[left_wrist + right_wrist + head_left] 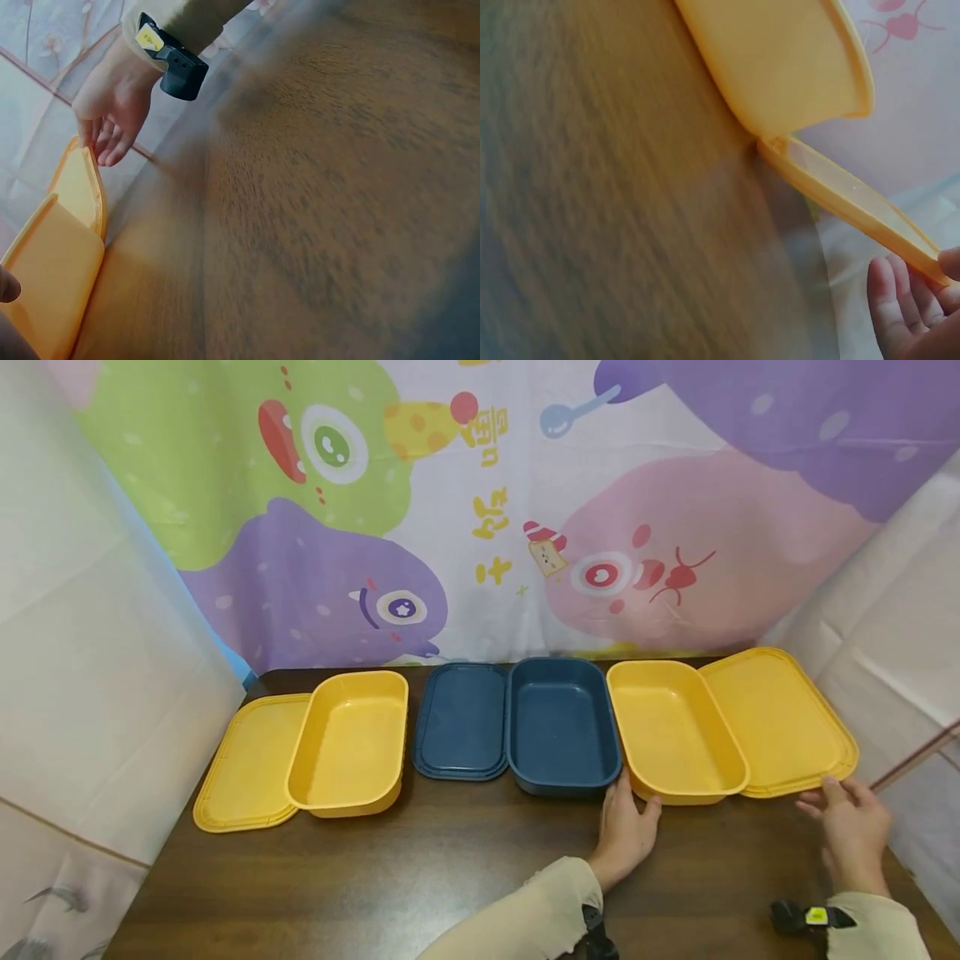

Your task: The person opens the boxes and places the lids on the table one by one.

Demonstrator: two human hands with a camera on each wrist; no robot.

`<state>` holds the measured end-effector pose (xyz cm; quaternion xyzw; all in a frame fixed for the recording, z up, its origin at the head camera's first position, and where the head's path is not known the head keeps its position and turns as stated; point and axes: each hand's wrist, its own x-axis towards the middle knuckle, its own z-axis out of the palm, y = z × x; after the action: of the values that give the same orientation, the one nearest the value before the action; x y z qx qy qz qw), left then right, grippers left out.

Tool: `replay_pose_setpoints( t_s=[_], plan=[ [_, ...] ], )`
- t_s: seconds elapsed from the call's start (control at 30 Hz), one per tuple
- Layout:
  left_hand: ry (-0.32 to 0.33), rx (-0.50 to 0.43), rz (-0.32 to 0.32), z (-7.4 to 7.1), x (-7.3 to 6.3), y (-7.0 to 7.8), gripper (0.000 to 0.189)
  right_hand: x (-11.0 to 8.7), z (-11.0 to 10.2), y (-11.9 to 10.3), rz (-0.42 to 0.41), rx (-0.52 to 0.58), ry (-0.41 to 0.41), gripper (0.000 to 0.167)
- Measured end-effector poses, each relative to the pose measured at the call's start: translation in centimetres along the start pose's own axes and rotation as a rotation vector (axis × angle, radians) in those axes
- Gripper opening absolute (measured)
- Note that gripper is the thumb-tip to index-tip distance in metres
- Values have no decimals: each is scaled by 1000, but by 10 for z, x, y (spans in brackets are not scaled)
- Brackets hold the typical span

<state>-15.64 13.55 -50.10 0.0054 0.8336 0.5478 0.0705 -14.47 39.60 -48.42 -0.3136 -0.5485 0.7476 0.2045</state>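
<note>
At the right of the head view, my right hand [855, 835] pinches the near right corner of a yellow lid [783, 722], thumb on top and fingers beneath. The right wrist view shows this lid [855, 196] tilted, its held end raised off the table and its other end low beside a yellow lunch box [787, 60]. My left hand [626, 833] holds the near left corner of that upright, open-topped yellow box [675, 727], thumb on the front wall and fingers along its left side. Part of the left fingers is hidden between it and the blue box [564, 722].
Left of the blue box lies a blue lid [462, 720]. Farther left stand another yellow box [348, 739] and a yellow lid [251, 764] partly under its edge. All rest on a dark wooden table [337, 893], with a cartoon-print curtain [480, 610] behind and pale cloth at both sides.
</note>
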Motion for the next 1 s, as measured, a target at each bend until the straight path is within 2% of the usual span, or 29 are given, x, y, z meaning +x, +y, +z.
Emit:
replay_pose_setpoints(
  t_s=[0.23,0.57,0.7,0.83,1.0],
  plan=[
    [-4,-8,10,-1,0,0,65,4,-7,0,53,-119,-16,28],
    [-4,-15,3,-2,-2,0,66,13,-14,1,155,-376,-32,44],
    [-5,-8,-7,-1,-2,1,66,16,-19,-1,138,-515,-85,41],
    [1,-6,-14,0,-1,1,67,21,-22,-4,86,-692,-153,34],
    [3,-7,-11,0,-1,1,67,24,-22,-6,88,-758,-177,37]
  ],
)
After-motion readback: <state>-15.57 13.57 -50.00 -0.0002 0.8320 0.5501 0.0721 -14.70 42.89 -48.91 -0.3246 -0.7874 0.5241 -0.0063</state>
